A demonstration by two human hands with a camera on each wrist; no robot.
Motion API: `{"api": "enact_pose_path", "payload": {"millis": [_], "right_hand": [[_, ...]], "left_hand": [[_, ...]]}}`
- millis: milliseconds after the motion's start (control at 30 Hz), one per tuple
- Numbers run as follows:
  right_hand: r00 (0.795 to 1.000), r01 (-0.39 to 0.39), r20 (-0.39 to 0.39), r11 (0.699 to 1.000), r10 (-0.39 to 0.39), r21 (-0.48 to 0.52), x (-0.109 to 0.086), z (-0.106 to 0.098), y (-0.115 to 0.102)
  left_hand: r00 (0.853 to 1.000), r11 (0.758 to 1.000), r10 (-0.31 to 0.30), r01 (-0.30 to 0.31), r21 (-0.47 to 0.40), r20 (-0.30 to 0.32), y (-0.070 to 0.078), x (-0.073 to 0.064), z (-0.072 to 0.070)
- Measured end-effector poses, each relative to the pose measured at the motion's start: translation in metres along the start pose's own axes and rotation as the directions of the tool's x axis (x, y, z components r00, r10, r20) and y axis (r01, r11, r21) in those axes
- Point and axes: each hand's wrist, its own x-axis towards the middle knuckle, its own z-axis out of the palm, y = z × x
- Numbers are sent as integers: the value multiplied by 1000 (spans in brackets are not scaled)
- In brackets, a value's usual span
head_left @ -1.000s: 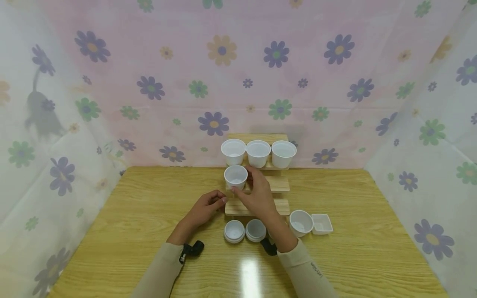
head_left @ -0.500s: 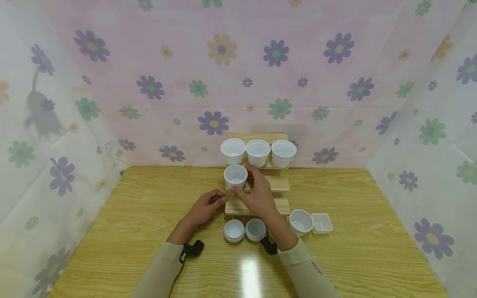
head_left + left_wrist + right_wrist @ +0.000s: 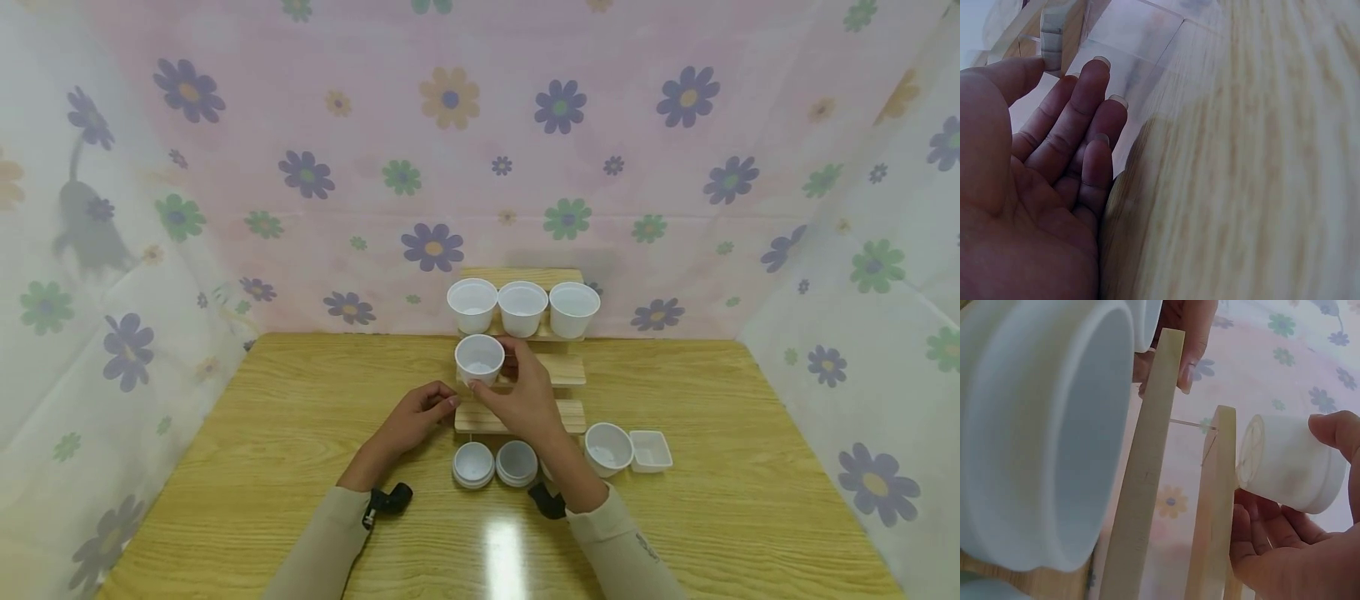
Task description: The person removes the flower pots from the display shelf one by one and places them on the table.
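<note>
- At the left end of the 3rd slat from the top of the pale wooden tiered rack (image 3: 564, 370) is the white round tapered plastic cup (image 3: 480, 360), mouth up, its base at or just above the wood; full contact cannot be told.
- The right hand (image 3: 525, 400) pinches this cup, thumb on the near side, fingers curled behind; a good placement probably means lowering the base flat before loosening.
- The left hand (image 3: 417, 417) has thumb and forefinger either side of the lowest slat (image 3: 480, 417) at its left end, nearly closed on it, other fingers loosely bent; a light, even grip should steady the rack without tugging it.
- For alignment, the row of 3 white round tapered cups (image 3: 522, 308) behind offers a guide: the held cup sits below the leftmost.
- Beneath the right forearm, the black wrist camera (image 3: 547, 502) hangs near 2 white round ridged pots (image 3: 517, 465), so withdrawing calls for lifting the wrist clear.
</note>
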Motion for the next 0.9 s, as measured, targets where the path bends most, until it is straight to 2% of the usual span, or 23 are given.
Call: {"api": "enact_pose_path", "payload": {"millis": [300, 533, 900], "right_hand": [[1000, 20, -6, 999, -21, -30, -6, -9, -2], [1000, 21, 1, 1000, -21, -6, -12, -18, -4], [999, 46, 3, 998, -46, -52, -21, -27, -7]], "left_hand": [[1000, 1000, 0, 0, 14, 2, 3, 0, -1], [1000, 1000, -17, 17, 15, 0, 7, 1, -1], [1000, 1000, -7, 7, 0, 1, 1, 0, 0]]}}
